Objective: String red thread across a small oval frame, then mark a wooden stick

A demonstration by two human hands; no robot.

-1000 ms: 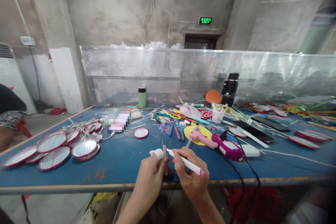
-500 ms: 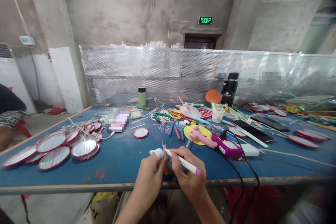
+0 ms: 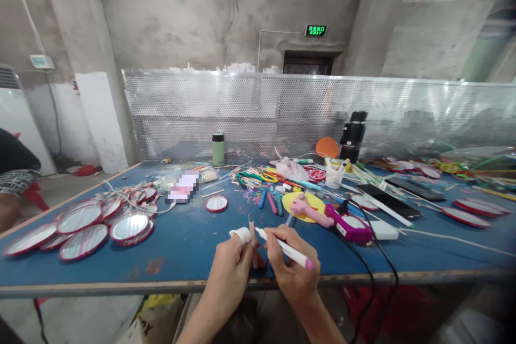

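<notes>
My left hand [image 3: 229, 263] is closed around a small wooden stick [image 3: 252, 230], which points up and away from me. A white wrapping [image 3: 242, 234] covers the tip of one of its digits. In my right hand [image 3: 296, 274] is a white marker pen [image 3: 296, 255] with a pink end, held in a writing grip. The pen's tip points left at the stick, with a small gap between them. Both hands are over the table's front edge. Beyond them lies a small round red-rimmed mirror [image 3: 216, 203].
Red-rimmed round mirrors [image 3: 83, 242] pile up at left near a phone [image 3: 183, 187] on a cable. On the right are a pink glue gun [image 3: 310, 209], a purple device [image 3: 350, 224] with black cords, and a black flask [image 3: 353, 137]. A green bottle [image 3: 218, 150] stands behind.
My right hand has shifted slightly right, taking the marker pen's tip a little away from the stick. My left hand stays almost where it was.
</notes>
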